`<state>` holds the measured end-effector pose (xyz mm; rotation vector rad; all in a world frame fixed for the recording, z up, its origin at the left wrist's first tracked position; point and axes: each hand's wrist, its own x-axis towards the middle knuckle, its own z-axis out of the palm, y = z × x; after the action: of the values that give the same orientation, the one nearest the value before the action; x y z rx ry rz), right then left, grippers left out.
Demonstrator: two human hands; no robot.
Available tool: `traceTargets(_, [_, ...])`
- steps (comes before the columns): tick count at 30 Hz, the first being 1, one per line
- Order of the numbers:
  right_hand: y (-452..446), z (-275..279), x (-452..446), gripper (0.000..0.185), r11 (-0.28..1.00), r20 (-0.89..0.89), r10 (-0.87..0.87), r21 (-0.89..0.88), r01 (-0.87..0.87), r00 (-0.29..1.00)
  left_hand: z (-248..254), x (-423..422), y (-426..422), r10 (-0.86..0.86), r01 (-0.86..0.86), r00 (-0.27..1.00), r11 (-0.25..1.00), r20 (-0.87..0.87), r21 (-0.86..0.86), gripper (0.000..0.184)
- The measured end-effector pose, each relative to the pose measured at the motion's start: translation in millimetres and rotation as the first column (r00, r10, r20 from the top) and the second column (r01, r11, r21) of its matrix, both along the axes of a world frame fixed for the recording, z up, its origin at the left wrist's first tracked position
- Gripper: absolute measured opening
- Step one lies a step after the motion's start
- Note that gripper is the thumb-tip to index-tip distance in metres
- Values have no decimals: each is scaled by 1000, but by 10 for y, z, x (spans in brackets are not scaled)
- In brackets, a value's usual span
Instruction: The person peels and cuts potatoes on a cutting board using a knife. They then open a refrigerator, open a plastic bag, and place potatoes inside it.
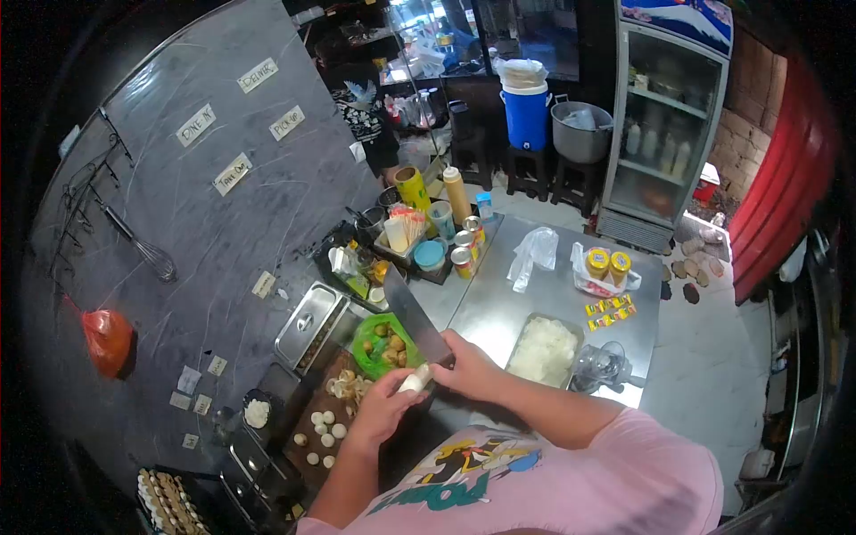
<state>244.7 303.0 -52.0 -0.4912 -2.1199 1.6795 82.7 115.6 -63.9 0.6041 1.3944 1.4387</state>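
Note:
My left hand (pixel 385 408) grips a pale, peeled, roundish vegetable (pixel 415 379) whose kind I cannot make out. My right hand (pixel 468 367) is closed round the handle of a broad knife (pixel 415 314), its blade pointing up and away, with the handle end beside the vegetable. Just beyond my hands lies an open green plastic bag (pixel 363 334) with several brownish round vegetables (pixel 385 343) in it. Pale peelings (pixel 348 386) and several white round pieces (pixel 323 430) rest on the brown board (pixel 299 453), left of my left forearm.
On the steel table stand a tray of white shreds (pixel 546 349), a clear blender-like jug (pixel 603 366), yellow-lidded jars (pixel 608 263) in a bag, and sachets (pixel 610 311). Cans (pixel 462 260) and a sauce bottle (pixel 456 194) crowd the far side. Lidded steel pans (pixel 309 321) border the wall.

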Motion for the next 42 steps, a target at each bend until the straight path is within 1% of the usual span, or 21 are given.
traceTargets(1, [27,57,34,53,1000,-3,5,5,-5,1000,3,33,3,9,-9,1000,1000,-2,12,43])
traceTargets(3, [41,182,91,58,993,71,84,-89,-77,994,2,84,25,24,-24,1000,999,-8,26,44])
traceTargets(7, [80,113,112,63,991,1,125,-47,-124,992,10,157,62,18,-16,998,999,-56,44,45])
traceTargets(9, [131,149,146,65,932,92,235,-304,-197,968,56,176,72,11,-7,997,999,-79,43,46])
traceTargets(10, [143,132,154,65,931,92,239,-306,-201,967,94,183,72,-5,7,997,1000,-82,21,46])
traceTargets(12, [164,111,159,66,865,-63,256,-432,-257,965,118,188,44,-19,18,996,1000,-85,-3,47])
traceTargets(16, [231,205,145,77,867,-25,226,-450,-212,974,116,151,-2,-1,0,1000,994,4,105,50])
traceTargets(18, [210,184,118,65,870,-85,162,-459,-183,983,91,147,-8,16,-46,990,976,141,211,51])
traceTargets(19, [218,268,131,66,862,-39,190,-471,-186,981,157,189,15,58,-88,986,977,154,194,52])
traceTargets(20, [208,243,93,68,828,-90,191,-520,-210,977,176,230,31,103,-114,992,977,69,178,53])
traceTargets(21, [183,137,67,70,794,-76,160,-583,-174,984,179,234,47,119,-110,992,981,-49,160,58])
traceTargets(22, [176,82,12,69,797,-92,136,-581,-165,986,124,196,66,134,-140,942,990,-309,2,66])
traceTargets(23, [210,81,-22,64,801,-153,178,-551,-234,972,129,196,81,164,-155,954,986,-251,57,63])
traceTargets(24, [197,124,-24,59,815,-163,161,-535,-224,973,165,231,117,188,-167,937,981,-295,96,59])
traceTargets(25, [193,197,-24,57,811,-187,166,-532,-241,968,210,239,143,184,-162,958,980,-222,112,52])
traceTargets(28, [172,261,-34,57,812,-162,108,-555,-181,981,226,260,121,196,-170,958,976,-210,134,49])
traceTargets(30, [211,255,-50,55,820,-168,79,-549,-160,983,197,251,105,231,-170,930,959,-286,225,48])
traceTargets(31, [228,254,-54,55,820,-161,81,-550,-158,984,187,243,97,233,-173,931,959,-279,224,48])
traceTargets(33, [245,264,-61,53,802,-135,72,-581,-137,988,172,215,81,253,-165,901,951,-353,260,48])
traceTargets(36, [231,233,-100,54,794,-150,59,-592,-138,987,145,198,41,294,-217,904,941,-309,261,47])
traceTargets(42, [203,269,-173,56,780,-109,68,-615,-121,992,68,115,-91,305,-235,925,928,-227,288,41])
